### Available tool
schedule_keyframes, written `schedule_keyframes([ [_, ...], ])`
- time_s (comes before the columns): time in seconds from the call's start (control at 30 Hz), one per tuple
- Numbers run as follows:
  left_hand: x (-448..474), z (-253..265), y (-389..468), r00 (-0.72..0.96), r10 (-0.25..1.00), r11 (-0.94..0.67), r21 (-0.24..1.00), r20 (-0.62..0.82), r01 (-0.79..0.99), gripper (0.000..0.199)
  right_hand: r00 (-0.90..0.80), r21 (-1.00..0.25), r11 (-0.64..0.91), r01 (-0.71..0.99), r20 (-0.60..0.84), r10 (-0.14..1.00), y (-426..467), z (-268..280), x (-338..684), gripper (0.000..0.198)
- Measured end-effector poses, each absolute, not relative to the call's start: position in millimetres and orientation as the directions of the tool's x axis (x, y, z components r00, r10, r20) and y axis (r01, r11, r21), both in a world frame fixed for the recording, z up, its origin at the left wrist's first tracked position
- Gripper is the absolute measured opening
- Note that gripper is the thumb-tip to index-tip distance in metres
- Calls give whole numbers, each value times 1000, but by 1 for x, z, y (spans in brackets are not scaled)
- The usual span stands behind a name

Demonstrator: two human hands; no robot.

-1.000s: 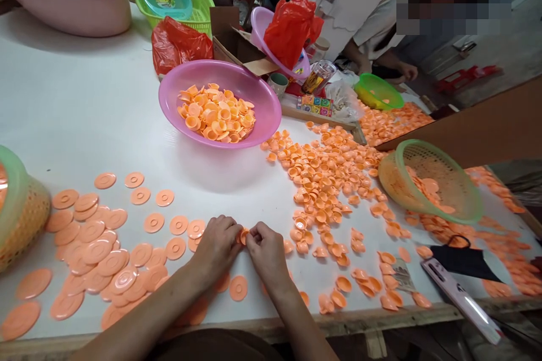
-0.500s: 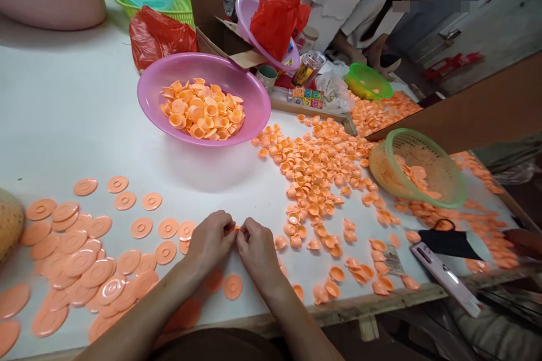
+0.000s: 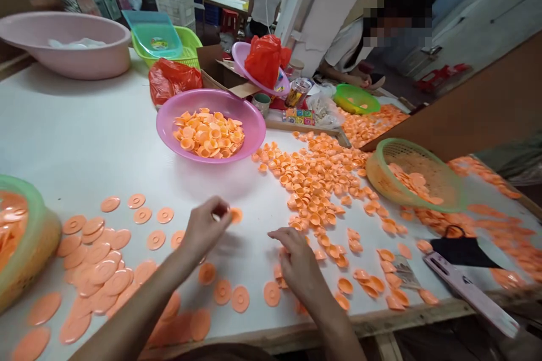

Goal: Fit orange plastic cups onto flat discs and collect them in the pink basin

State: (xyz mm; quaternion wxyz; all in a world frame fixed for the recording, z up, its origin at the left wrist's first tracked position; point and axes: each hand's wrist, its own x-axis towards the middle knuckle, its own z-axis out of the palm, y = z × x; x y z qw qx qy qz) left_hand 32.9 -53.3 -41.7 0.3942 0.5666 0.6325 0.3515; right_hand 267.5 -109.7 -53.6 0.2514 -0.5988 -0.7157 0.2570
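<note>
My left hand (image 3: 206, 224) is raised over the white table, finger and thumb pinched on a small, round orange plastic piece (image 3: 236, 215). The piece is blurred, so its exact kind is hard to make out. My right hand (image 3: 296, 259) is open, its fingers stretched toward the left and nothing visible in them. It hovers beside a spread of small orange toy cups (image 3: 315, 180). Flat orange toy saucers (image 3: 104, 272) lie overlapped to the left of my left forearm. Beyond my hands, a pink-purple basin (image 3: 167, 138) holds a heap of orange toy cups.
A green-rimmed basket (image 3: 42, 203) stands at left, and another basket (image 3: 372, 177) with orange pieces at right. A phone (image 3: 470, 293) and black mask (image 3: 466, 249) lie near the front edge. A person (image 3: 342, 59) works at back right, by a green bowl (image 3: 358, 100).
My hands, together before, are now apart. The left has risen slightly and leftward with the orange piece; the right has opened and moved right. The view has tilted up.
</note>
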Motion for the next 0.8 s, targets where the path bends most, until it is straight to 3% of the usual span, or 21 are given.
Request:
schedule_keyframes([
  [0.1, 8, 1, 11, -267, 960, 32, 909, 88, 416, 14, -180, -539, 177, 824, 47, 983, -112, -60, 289, 50],
  [0.2, -9, 31, 56, -297, 944, 0, 902, 142, 432, 34, -169, -525, 151, 838, 14, 986, -111, -69, 291, 34],
  [0.27, -15, 34, 54, -235, 961, -11, 868, 147, 497, 37, -121, -581, 107, 807, 15, 993, -111, -71, 284, 29],
  [0.33, -20, 21, 27, -75, 992, -40, 808, 103, 588, 24, -63, -682, 47, 730, 2, 998, -111, -70, 272, 25],
  [0.4, -27, -4, -14, 158, 987, -91, 723, -26, 684, 12, -47, -783, -11, 622, -52, 998, -111, -67, 254, 21],
  [0.43, -32, -19, -35, 243, 966, -123, 660, -93, 741, 16, -62, -819, -32, 572, -82, 995, -111, -67, 244, 19],
  [0.5, -42, -48, -70, 288, 945, -175, 505, -155, 845, 29, -104, -863, -55, 502, -124, 987, -110, -67, 225, 17],
  [0.57, -46, -71, -89, 284, 947, -198, 426, -148, 883, 28, -121, -882, -82, 464, -155, 980, -107, -69, 209, 16],
  [0.8, 10, -86, -67, 354, 933, -265, 543, -64, 796, 10, 32, -906, -249, 341, -254, 967, -95, -77, 207, 8],
])
